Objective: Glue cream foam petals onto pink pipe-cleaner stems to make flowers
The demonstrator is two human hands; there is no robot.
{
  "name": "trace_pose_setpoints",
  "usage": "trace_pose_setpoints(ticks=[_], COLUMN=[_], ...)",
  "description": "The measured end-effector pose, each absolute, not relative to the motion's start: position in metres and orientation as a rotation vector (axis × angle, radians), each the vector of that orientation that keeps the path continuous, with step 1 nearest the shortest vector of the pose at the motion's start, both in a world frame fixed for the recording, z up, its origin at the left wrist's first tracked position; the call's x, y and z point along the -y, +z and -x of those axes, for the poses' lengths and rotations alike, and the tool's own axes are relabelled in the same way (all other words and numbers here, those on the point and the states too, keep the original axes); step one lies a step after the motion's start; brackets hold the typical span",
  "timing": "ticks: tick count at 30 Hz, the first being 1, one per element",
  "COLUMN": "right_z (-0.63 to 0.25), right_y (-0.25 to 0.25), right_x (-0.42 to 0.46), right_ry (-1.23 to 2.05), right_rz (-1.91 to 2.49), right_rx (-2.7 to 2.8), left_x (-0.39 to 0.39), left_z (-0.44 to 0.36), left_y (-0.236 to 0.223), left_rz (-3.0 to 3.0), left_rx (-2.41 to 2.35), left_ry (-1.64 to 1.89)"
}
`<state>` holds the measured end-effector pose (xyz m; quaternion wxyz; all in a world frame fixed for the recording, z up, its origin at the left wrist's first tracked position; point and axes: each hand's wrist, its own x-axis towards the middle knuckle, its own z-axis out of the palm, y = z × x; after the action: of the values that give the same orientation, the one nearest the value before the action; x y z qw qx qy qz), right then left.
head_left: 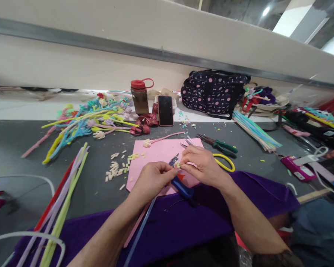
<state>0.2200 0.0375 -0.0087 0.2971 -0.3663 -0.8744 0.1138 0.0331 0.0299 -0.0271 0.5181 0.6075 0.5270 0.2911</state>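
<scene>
Small pale-yellow chenille piece (177, 165), lumpy and partly hidden, held over the pink mat (156, 152). The left hand (156, 177) and right hand (202, 163) grip it from 2 sides in narrow pinches.

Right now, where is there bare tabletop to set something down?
Bare grey tabletop shows between the lilac and green pipe cleaners and scattered cream pieces, and between the green-handled pliers and pastel pipe-cleaner bundle. The pink sheet is crowded: left hand and right hand are by a blue-handled tool.
</scene>
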Motion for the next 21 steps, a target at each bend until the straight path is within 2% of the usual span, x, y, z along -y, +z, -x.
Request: trace_pose_setpoints(ticks=[21], right_z=[-0.2192], right_y=[-0.0099], right_x=[-0.0369], right_ry=[0.285], right_rz=[1.013], right_rx=[2.311], left_x=[-0.0287], left_z=[-0.0327], left_y=[-0.0271], left_rz=[-1.602], left_rx=[-1.294], left_ry=[0.700])
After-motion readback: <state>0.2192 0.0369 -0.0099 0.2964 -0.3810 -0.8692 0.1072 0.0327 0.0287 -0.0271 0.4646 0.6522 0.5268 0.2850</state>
